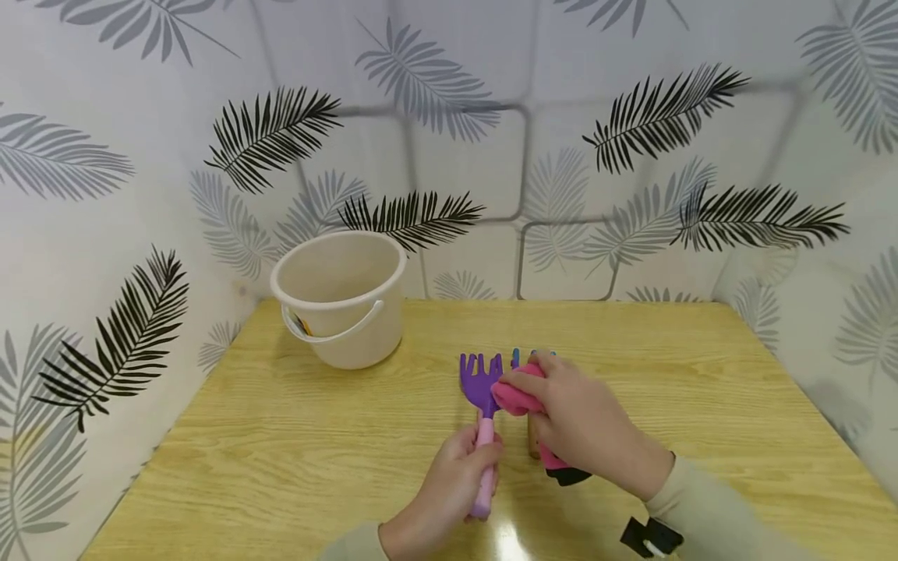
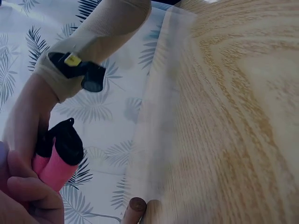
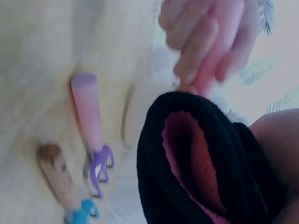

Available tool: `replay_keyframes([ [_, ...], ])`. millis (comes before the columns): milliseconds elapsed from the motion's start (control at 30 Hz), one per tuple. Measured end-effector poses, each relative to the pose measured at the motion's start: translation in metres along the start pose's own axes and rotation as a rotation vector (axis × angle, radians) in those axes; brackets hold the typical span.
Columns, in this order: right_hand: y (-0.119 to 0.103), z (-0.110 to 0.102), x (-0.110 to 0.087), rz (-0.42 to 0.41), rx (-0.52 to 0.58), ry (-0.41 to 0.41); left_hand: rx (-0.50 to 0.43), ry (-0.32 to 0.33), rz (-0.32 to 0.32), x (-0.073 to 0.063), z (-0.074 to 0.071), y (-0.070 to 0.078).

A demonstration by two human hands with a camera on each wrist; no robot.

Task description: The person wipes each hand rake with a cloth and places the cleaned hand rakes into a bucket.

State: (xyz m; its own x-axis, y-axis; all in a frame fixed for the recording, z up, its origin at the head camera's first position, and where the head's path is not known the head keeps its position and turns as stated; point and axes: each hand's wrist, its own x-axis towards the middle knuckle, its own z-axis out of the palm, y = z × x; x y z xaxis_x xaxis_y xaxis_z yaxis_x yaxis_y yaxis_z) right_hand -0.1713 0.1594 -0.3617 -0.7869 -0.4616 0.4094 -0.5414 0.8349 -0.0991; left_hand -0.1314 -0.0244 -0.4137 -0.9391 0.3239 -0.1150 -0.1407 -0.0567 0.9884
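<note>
My left hand (image 1: 452,475) grips the pink handle of a purple hand rake (image 1: 479,386), its tines pointing away from me. In my right hand (image 1: 585,417) is a pink cloth item with a black cuff (image 1: 517,399), sock- or glove-like, held against the rake's head near its neck. The cuff's opening (image 3: 191,154) gapes towards the camera in the right wrist view. On the table under my right hand lie a wooden-handled blue tool (image 3: 58,175) and another purple tool with a pink handle (image 3: 88,112); the head view mostly hides both.
A pale bucket (image 1: 358,327) with its handle hanging down stands at the back left of the wooden table (image 1: 281,452). Something small and yellow shows by its handle. A leaf-patterned wall (image 1: 477,179) closes off the back and sides.
</note>
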Motion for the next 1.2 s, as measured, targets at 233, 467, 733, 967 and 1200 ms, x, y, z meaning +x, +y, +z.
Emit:
replay_keyframes([
  [233,0.026,0.005,0.017,0.1,-0.025,-0.015,0.027,-0.035,-0.011,-0.004,0.003,-0.002],
  [467,0.004,0.005,0.007,-0.024,-0.131,0.01,0.078,0.013,-0.029,-0.003,0.001,-0.001],
  [733,-0.021,-0.004,-0.001,-0.127,-0.119,0.023,0.096,0.021,0.008,-0.002,-0.002,0.0],
  [967,-0.019,-0.004,0.014,-0.093,-0.233,0.011,0.127,0.003,0.012,-0.006,0.0,0.0],
  [1200,-0.033,-0.008,0.009,-0.174,-0.187,-0.016,0.171,0.0,0.008,-0.005,-0.001,-0.004],
])
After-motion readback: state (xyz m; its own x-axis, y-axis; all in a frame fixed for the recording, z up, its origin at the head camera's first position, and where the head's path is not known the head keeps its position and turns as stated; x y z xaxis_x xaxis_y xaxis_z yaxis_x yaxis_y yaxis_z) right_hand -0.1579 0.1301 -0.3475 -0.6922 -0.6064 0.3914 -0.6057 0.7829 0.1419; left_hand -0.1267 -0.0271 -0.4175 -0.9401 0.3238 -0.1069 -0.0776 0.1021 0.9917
